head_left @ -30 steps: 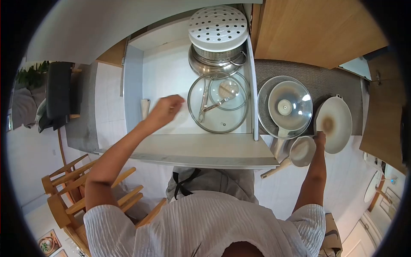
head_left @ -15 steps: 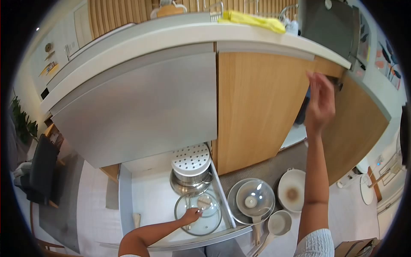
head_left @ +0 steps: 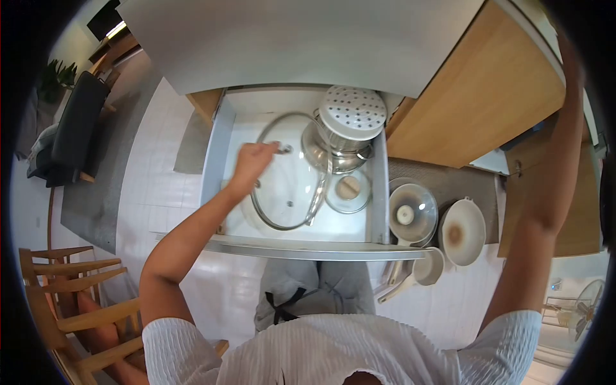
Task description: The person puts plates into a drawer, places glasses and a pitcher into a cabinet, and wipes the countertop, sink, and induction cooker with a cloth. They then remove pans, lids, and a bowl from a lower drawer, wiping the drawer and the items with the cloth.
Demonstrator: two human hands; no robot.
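My left hand (head_left: 253,160) is shut on the rim of a large glass lid (head_left: 289,186), held tilted above the open white drawer (head_left: 217,147). Under and beside the lid lie a small glass lid (head_left: 348,188) and a steel pot (head_left: 333,154) topped by a white perforated steamer insert (head_left: 351,112). My right arm (head_left: 545,192) reaches up along the wooden cabinet at the right. Its hand is past the edge of the picture.
On the floor right of the drawer sit a pan with a glass lid (head_left: 410,215), a white wok (head_left: 461,232) and a small saucepan (head_left: 428,266). A wooden cabinet door (head_left: 481,96) stands behind them. Wooden chairs (head_left: 64,282) stand at the lower left.
My left hand took the large glass lid and raised it toward the drawer's left side. My right hand left the white wok and went up out of sight.
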